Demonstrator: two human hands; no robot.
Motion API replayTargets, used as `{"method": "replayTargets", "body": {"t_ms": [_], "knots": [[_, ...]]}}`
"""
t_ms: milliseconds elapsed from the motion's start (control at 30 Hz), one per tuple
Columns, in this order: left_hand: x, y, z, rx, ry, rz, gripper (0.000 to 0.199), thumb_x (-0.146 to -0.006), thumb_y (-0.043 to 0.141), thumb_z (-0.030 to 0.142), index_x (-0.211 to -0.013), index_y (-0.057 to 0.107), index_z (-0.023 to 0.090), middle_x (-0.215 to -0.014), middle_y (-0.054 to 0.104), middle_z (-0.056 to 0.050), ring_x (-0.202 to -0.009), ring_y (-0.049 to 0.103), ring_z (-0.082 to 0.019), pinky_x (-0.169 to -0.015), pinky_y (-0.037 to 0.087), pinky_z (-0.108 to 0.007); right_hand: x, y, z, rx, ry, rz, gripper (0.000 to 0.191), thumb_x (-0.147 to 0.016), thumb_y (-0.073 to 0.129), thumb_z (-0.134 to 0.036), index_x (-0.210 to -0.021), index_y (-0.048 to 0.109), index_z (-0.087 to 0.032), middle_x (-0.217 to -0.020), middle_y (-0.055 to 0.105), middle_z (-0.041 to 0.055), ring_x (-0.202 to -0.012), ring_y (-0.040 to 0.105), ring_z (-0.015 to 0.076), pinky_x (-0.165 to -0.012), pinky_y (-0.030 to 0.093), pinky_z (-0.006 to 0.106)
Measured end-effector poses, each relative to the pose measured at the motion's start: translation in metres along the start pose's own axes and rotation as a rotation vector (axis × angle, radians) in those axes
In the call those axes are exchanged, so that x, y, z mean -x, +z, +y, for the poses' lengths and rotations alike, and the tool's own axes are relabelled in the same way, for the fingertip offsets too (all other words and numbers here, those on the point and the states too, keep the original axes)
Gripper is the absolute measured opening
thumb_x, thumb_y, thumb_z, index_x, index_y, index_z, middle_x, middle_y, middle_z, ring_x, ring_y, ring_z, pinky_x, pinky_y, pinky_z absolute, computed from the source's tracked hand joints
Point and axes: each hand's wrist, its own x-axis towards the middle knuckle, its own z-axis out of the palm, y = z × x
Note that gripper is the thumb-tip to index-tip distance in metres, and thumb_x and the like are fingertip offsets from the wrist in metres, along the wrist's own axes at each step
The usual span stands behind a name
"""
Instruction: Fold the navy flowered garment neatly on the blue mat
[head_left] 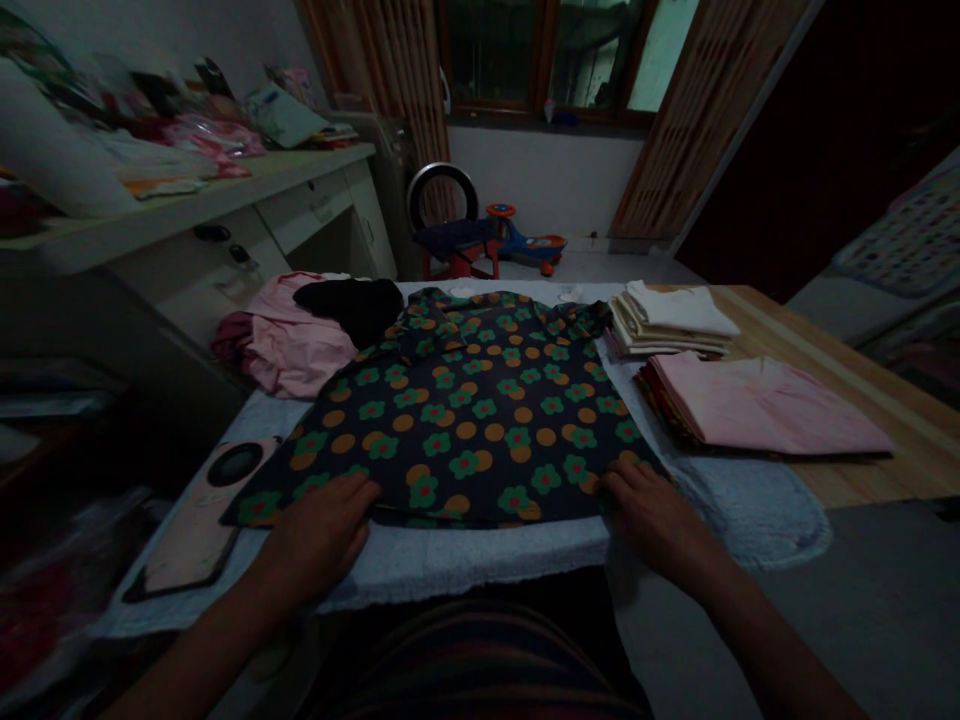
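Observation:
A dark navy shirt (457,420) with green flowers and orange dots lies spread flat on a white quilted cloth (450,570). My left hand (319,530) rests palm down on the shirt's near left edge, not visibly gripping it. My right hand (652,515) lies the same way on the near right edge. A crumpled pink garment (296,345) and a black garment (356,308) sit beyond the shirt's left shoulder.
Folded white clothes (671,320) and a folded pink stack (757,405) lie to the right on a wooden table (885,400). A pink-cased phone (191,530) lies near my left arm. A cluttered white desk (187,190) runs along the left.

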Motion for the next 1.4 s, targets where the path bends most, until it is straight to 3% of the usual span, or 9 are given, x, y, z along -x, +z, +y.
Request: {"method": "replayTargets", "body": {"t_ms": [133, 267, 500, 633, 733, 967, 1133, 1300, 1400], "knots": [[-0.002, 0.0, 0.001, -0.018, -0.039, -0.012, 0.033, -0.08, 0.042, 0.005, -0.102, 0.062, 0.019, -0.102, 0.062, -0.009, -0.094, 0.059, -0.025, -0.082, 0.046, -0.039, -0.005, 0.004, 0.001, 0.005, -0.003, 0.059, 0.024, -0.075, 0.052, -0.003, -0.091, 0.061, -0.018, -0.097, 0.06, 0.0086, -0.094, 0.053, 0.0242, -0.084, 0.043, 0.035], [-0.003, -0.004, -0.001, -0.077, -0.081, -0.014, 0.036, -0.083, 0.039, 0.004, -0.104, 0.063, 0.02, -0.1, 0.063, -0.009, -0.093, 0.06, -0.026, -0.08, 0.045, -0.039, -0.005, 0.014, 0.01, 0.004, 0.012, 0.1, 0.031, -0.073, 0.05, 0.0, -0.094, 0.063, -0.019, -0.096, 0.062, 0.0071, -0.09, 0.055, 0.0229, -0.081, 0.043, 0.034], [0.004, 0.002, -0.024, -0.086, -0.128, 0.07, 0.032, -0.083, 0.041, 0.01, -0.104, 0.063, 0.02, -0.097, 0.064, -0.009, -0.093, 0.062, -0.026, -0.082, 0.045, -0.04, -0.001, 0.025, 0.039, -0.067, 0.082, 0.121, 0.034, -0.079, 0.044, -0.001, -0.098, 0.065, -0.02, -0.104, 0.067, 0.0078, -0.09, 0.061, 0.0204, -0.079, 0.046, 0.031], [0.003, 0.012, -0.035, -0.014, -0.061, 0.154, 0.022, -0.088, 0.042, 0.021, -0.096, 0.063, 0.02, -0.093, 0.064, -0.008, -0.09, 0.062, -0.025, -0.081, 0.047, -0.039, -0.009, 0.022, 0.049, -0.149, 0.139, 0.066, 0.031, -0.081, 0.043, -0.004, -0.093, 0.066, -0.02, -0.096, 0.069, 0.0061, -0.088, 0.063, 0.0193, -0.078, 0.047, 0.029], [0.002, 0.017, -0.043, 0.037, -0.033, 0.193, 0.021, -0.09, 0.042, 0.026, -0.096, 0.062, 0.02, -0.094, 0.065, -0.008, -0.089, 0.062, -0.025, -0.081, 0.048, -0.038, -0.018, 0.018, 0.054, -0.195, 0.172, 0.067, 0.037, -0.079, 0.041, -0.003, -0.1, 0.066, -0.021, -0.103, 0.07, 0.0056, -0.093, 0.065, 0.0192, -0.082, 0.048, 0.029], [-0.001, 0.014, -0.059, 0.121, -0.014, 0.207, 0.03, -0.079, 0.044, 0.018, -0.103, 0.063, 0.021, -0.103, 0.069, -0.009, -0.097, 0.064, -0.024, -0.086, 0.05, -0.036, -0.042, 0.001, 0.059, -0.161, 0.242, 0.003, 0.034, -0.082, 0.041, -0.009, -0.104, 0.065, -0.018, -0.101, 0.071, 0.0079, -0.089, 0.067, 0.0206, -0.079, 0.047, 0.029], [-0.025, -0.007, -0.07, 0.201, -0.125, 0.217, 0.036, -0.08, 0.041, 0.029, -0.106, 0.063, 0.022, -0.11, 0.071, -0.008, -0.097, 0.067, -0.026, -0.085, 0.052, -0.035, -0.064, -0.006, 0.065, -0.126, 0.248, 0.051, 0.038, -0.081, 0.042, -0.009, -0.109, 0.066, -0.018, -0.106, 0.071, 0.009, -0.093, 0.067, 0.0221, -0.081, 0.046, 0.03], [-0.068, -0.033, -0.082, 0.236, -0.189, 0.209, 0.041, -0.083, 0.037, 0.033, -0.112, 0.063, 0.021, -0.108, 0.072, -0.007, -0.095, 0.067, -0.025, -0.085, 0.051, -0.034, -0.091, -0.015, 0.071, -0.05, 0.325, 0.026, 0.032, -0.084, 0.044, -0.011, -0.104, 0.068, -0.016, -0.102, 0.072, 0.0107, -0.09, 0.067, 0.0229, -0.077, 0.044, 0.03], [-0.096, -0.039, -0.089, 0.187, -0.183, 0.18, 0.043, -0.087, 0.035, 0.036, -0.115, 0.063, 0.02, -0.108, 0.071, -0.008, -0.095, 0.067, -0.026, -0.082, 0.05, -0.034, -0.11, -0.012, 0.074, -0.037, 0.37, 0.017, 0.034, -0.086, 0.041, -0.011, -0.108, 0.067, -0.016, -0.102, 0.072, 0.0118, -0.09, 0.067, 0.0222, -0.076, 0.043, 0.029]]}}
